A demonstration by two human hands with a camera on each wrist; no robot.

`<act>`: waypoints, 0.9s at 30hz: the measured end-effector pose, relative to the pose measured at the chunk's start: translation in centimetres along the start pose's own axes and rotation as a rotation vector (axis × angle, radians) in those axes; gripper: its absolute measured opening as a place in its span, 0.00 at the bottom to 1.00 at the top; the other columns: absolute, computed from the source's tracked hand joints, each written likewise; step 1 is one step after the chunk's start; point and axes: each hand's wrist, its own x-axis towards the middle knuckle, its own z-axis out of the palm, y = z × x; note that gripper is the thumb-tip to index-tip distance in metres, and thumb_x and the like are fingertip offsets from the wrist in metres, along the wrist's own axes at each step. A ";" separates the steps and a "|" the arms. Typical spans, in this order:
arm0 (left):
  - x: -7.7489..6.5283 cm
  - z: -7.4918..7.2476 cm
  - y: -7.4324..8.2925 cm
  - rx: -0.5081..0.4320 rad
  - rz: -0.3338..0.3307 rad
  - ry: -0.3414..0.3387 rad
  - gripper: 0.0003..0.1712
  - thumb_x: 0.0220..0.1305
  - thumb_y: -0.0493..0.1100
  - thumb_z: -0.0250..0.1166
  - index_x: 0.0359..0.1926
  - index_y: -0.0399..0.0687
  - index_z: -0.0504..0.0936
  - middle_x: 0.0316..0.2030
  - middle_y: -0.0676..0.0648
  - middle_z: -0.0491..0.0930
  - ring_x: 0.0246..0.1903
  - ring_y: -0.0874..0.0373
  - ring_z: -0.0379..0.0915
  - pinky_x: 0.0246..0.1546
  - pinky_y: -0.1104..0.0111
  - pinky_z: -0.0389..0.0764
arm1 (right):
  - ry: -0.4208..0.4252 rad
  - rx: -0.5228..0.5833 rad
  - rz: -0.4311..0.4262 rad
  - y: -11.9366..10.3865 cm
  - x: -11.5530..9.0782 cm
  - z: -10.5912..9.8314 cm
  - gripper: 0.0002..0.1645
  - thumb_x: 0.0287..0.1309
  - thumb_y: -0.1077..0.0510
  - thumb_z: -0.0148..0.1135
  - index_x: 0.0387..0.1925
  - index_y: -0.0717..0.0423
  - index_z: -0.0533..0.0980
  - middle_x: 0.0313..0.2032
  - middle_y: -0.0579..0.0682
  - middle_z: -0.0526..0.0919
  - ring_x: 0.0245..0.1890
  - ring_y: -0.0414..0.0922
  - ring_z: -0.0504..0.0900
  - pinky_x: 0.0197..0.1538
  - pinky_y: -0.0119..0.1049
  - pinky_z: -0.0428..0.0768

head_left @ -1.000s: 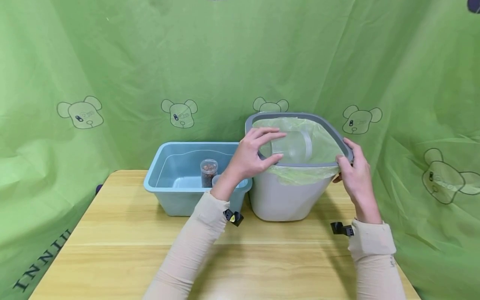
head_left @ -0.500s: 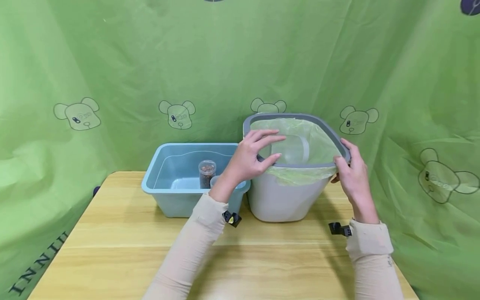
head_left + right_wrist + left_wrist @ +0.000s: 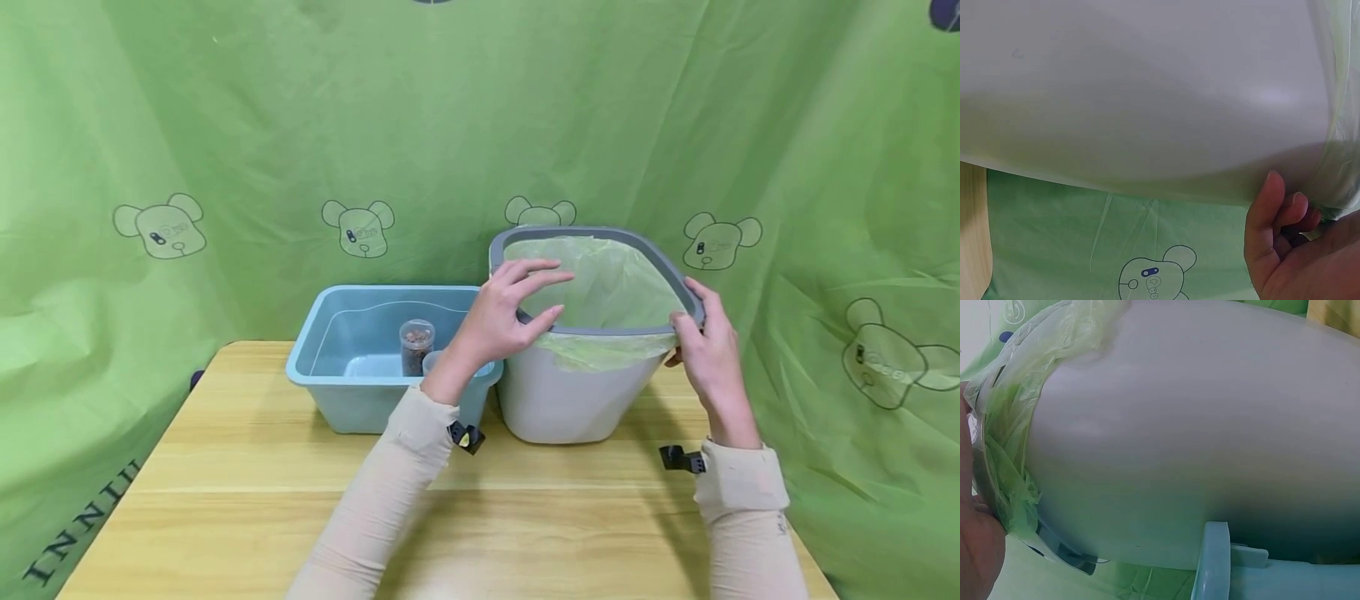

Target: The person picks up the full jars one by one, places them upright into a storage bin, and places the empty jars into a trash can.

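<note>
A light grey trash bin (image 3: 573, 404) with a darker rim stands upright on the table, lined with a pale green plastic bag (image 3: 626, 283) folded over its edge. My left hand (image 3: 498, 317) is above the bin's left rim, thumb and fingers spread apart, holding nothing. With my right hand (image 3: 708, 354) I grip the rim at the right side; curled fingers (image 3: 1267, 200) show under it in the right wrist view. The bottom of the bin's inside is hidden.
A blue plastic tub (image 3: 375, 381) stands left of the bin, close against it. Inside it is a clear jar (image 3: 416, 354) with brown bits; another container (image 3: 431, 362) is mostly hidden by my left wrist. A green curtain (image 3: 435, 125) hangs behind the wooden table (image 3: 570, 525).
A clear plastic container, earlier beside my left fingertips, has dropped into the bin and out of sight. Both hands stay almost in the same place.
</note>
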 end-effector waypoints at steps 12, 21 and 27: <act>0.0 0.1 0.0 -0.004 -0.003 0.018 0.23 0.67 0.47 0.69 0.62 0.51 0.83 0.64 0.46 0.78 0.66 0.51 0.71 0.73 0.61 0.68 | -0.008 -0.004 0.004 0.2 0.1 -0.1 0.37 0.75 0.53 0.47 0.81 0.50 0.55 0.55 0.63 0.74 0.22 0.42 0.79 0.21 0.35 0.85; -0.5 -0.7 0.0 -0.050 -0.010 0.042 0.22 0.69 0.47 0.68 0.62 0.51 0.83 0.64 0.45 0.79 0.66 0.52 0.71 0.71 0.63 0.70 | -0.021 0.001 0.023 0.0 -0.1 -0.1 0.38 0.77 0.51 0.46 0.82 0.47 0.52 0.59 0.62 0.71 0.25 0.43 0.78 0.24 0.35 0.86; -1.5 -2.2 -0.1 -0.026 -0.036 0.054 0.22 0.70 0.47 0.67 0.63 0.52 0.83 0.64 0.46 0.78 0.66 0.52 0.71 0.69 0.60 0.72 | -0.024 0.004 0.015 0.1 -0.3 -0.3 0.39 0.79 0.43 0.47 0.83 0.46 0.49 0.60 0.61 0.71 0.25 0.42 0.78 0.24 0.33 0.85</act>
